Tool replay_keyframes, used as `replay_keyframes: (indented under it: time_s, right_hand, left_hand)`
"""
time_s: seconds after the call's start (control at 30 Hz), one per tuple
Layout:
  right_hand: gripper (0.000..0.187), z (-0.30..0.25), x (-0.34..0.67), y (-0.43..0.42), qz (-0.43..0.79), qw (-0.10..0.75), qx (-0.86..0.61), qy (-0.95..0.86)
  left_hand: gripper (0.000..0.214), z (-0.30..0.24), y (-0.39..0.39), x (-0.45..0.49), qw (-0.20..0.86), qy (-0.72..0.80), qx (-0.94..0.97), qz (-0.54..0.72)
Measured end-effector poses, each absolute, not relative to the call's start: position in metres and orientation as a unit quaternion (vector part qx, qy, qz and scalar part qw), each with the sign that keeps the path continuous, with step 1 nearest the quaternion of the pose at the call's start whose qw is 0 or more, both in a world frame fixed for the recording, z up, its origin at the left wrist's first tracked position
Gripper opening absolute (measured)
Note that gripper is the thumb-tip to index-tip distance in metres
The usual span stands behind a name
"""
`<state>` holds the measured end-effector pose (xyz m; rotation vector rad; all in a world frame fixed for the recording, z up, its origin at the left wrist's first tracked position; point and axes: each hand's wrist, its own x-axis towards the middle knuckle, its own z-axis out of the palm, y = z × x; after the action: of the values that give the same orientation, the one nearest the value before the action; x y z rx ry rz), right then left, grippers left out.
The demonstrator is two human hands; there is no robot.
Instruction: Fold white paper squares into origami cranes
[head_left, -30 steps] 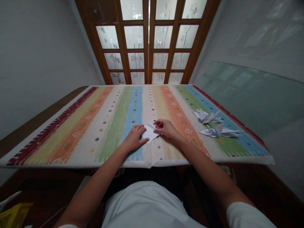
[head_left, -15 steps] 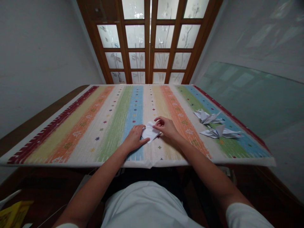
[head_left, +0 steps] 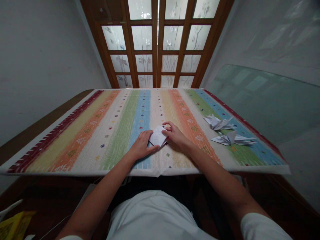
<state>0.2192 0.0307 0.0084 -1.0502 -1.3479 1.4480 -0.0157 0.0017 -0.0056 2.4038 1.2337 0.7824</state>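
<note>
A small folded piece of white paper (head_left: 158, 135) is between my hands, just above or on the striped tablecloth (head_left: 117, 133) near the table's front edge. My left hand (head_left: 143, 145) grips its left side, with the thumb along the lower edge. At the paper's right side, my right hand (head_left: 174, 134) pinches the edge between thumb and curled index finger. The fingertips behind the paper are partly hidden. Two folded white paper cranes, a far one (head_left: 218, 123) and a near one (head_left: 232, 138), lie to the right on the cloth.
Wooden doors with glass panes (head_left: 157, 53) stand beyond the table's far edge. A pale green glass panel (head_left: 260, 100) leans by the right wall. Something yellow (head_left: 16, 225) lies low at the bottom left.
The paper's outline looks wider and more angular than before. My right fingers have come down onto its right edge, while my left hand stays nearly in place.
</note>
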Motion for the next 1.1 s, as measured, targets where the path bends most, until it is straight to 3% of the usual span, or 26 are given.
replay_keyframes:
  time_s: [0.13, 0.37, 0.53, 0.67, 0.87, 1.1]
  right_hand:
    - [0.047, 0.010, 0.221, 0.029, 0.627, 0.430, -0.379, -0.528]
    - [0.047, 0.015, 0.220, 0.022, 0.637, 0.303, -0.320, -0.632]
    - [0.034, 0.015, 0.214, 0.022, 0.573, 0.339, -0.327, -0.671]
    - [0.038, 0.016, 0.213, 0.020, 0.502, 0.360, -0.340, -0.709]
    - [0.038, 0.021, 0.216, 0.016, 0.470, 0.327, -0.327, -0.752]
    - [0.009, 0.016, 0.215, 0.018, 0.411, 0.334, -0.341, -0.777]
  left_hand:
    - [0.078, -0.005, 0.001, -0.017, 0.160, 0.432, 0.848, 0.263]
    - [0.079, -0.002, 0.001, -0.017, 0.162, 0.430, 0.847, 0.266]
    - [0.079, -0.002, 0.001, -0.016, 0.160, 0.424, 0.849, 0.271]
    - [0.071, -0.002, 0.002, -0.015, 0.160, 0.411, 0.852, 0.282]
    - [0.062, -0.003, 0.002, -0.013, 0.156, 0.425, 0.844, 0.288]
    - [0.056, -0.004, 0.002, -0.013, 0.148, 0.414, 0.850, 0.290]
